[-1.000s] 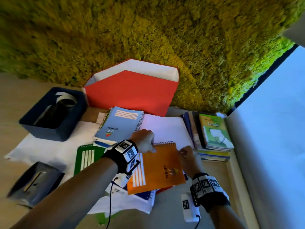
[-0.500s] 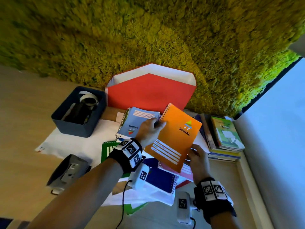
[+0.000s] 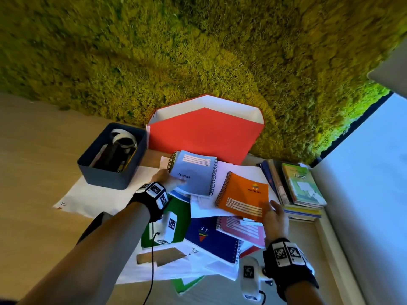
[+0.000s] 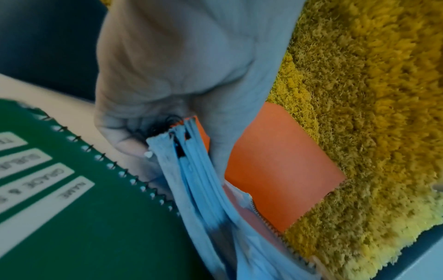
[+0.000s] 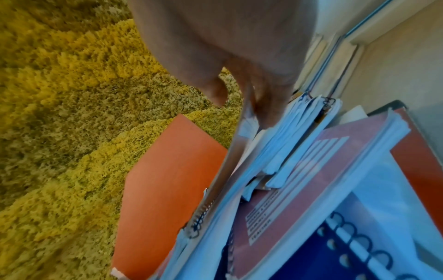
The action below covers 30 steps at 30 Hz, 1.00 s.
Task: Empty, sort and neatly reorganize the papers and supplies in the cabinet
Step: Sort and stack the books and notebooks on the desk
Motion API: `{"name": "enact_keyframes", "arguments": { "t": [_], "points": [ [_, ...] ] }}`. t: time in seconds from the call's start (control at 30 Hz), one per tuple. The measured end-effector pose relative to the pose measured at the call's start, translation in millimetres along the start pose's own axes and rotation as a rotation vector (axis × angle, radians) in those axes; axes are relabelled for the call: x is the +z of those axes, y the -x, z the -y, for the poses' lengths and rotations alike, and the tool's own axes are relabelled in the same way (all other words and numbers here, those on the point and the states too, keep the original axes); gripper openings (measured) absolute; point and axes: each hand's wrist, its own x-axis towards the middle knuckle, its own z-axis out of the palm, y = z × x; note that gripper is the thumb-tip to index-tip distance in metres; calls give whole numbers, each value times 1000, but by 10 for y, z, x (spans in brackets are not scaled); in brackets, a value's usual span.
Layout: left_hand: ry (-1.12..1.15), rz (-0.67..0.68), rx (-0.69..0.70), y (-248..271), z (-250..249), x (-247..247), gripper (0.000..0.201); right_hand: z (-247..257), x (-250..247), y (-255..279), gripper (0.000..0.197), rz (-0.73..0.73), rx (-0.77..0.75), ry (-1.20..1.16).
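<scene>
A light blue spiral notebook (image 3: 193, 175) lies on loose white papers (image 3: 99, 194). My left hand (image 3: 170, 178) grips its near left corner, and in the left wrist view the thumb and fingers wrap the page edges (image 4: 199, 180). To its right an orange spiral notebook (image 3: 242, 194) rests tilted on the papers. My right hand (image 3: 274, 213) holds its near right corner, thumb on the cover. Below lie a green notebook (image 3: 176, 216), a dark blue notebook (image 3: 211, 236) and a pink notebook (image 3: 244, 230).
A red folder (image 3: 204, 133) leans open against the moss wall (image 3: 198, 51). A dark bin (image 3: 110, 175) holding tape rolls stands at the left. A stack of books (image 3: 301, 188) sits at the right beside a white panel (image 3: 363, 194).
The orange notebook, held up by both hands before, has come down to the right onto the papers. My left hand let go of it and took the light blue notebook's corner.
</scene>
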Motion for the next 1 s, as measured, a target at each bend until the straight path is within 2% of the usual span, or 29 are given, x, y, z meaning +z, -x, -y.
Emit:
{"name": "enact_keyframes", "arguments": {
  "t": [0.07, 0.17, 0.3, 0.4, 0.57, 0.63, 0.7, 0.77, 0.8, 0.87, 1.0],
  "points": [
    [98, 16, -13, -18, -38, -2, 87, 20, 8, 25, 32, 88, -38, 87],
    [245, 38, 0, -24, -102, -5, 63, 70, 14, 112, 37, 187, -34, 172],
    [446, 45, 4, 56, -229, -54, 35, 83, 39, 186, 43, 207, -46, 266],
    [552, -69, 42, 126, -345, -174, 39, 82, 74, 204, 39, 215, -81, 330],
    [694, -196, 138, 241, -525, -511, 64, 127, 111, 242, 39, 215, -102, 441],
    [807, -193, 196, 412, -602, -670, 55, 133, 134, 216, 40, 134, -134, 517],
    [931, -186, 288, 622, -675, -785, 29, 234, 165, 235, 39, 68, -216, 420],
    [1017, -127, 371, 850, -756, -839, 26, 438, 203, 286, 33, 73, -282, 223],
    [1035, -84, 404, 944, -763, -867, 25, 568, 226, 325, 36, 100, -267, 125],
    [1067, 3, 443, 1019, -749, -904, 22, 867, 237, 483, 45, 219, -182, -83],
    [1039, 237, 581, 1050, -644, -792, 31, 1324, 165, 726, 47, 615, -77, -533]
  ]
}}
